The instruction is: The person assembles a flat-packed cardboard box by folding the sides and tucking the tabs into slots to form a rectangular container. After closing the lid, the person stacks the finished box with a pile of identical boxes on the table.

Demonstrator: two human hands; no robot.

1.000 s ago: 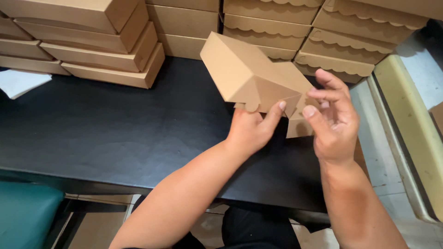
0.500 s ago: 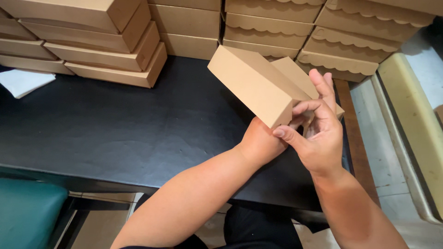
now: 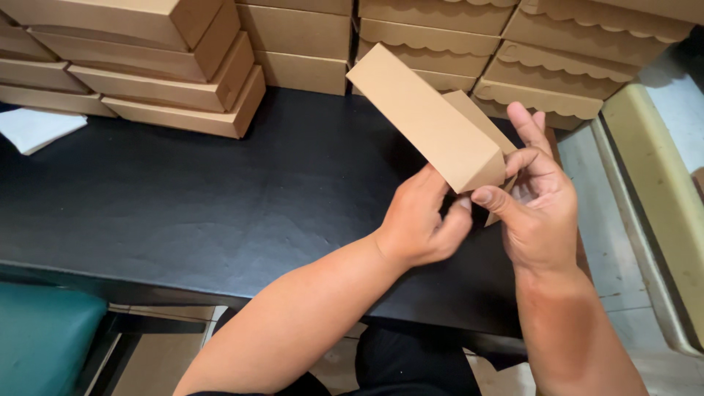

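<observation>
Both hands, left hand (image 3: pixel 418 224) and right hand (image 3: pixel 535 202), grasp near end of tilted brown cardboard box (image 3: pixel 429 121) above black counter (image 3: pixel 220 198); box stacks (image 3: pixel 169 66) behind.

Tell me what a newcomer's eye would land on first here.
First, the brown cardboard box held tilted above the black table, near the middle of the view. The left hand grips its near end from below and the right hand clasps it from the right side. Behind, stacks of finished boxes line the table's far edge, some with scalloped lids.
</observation>
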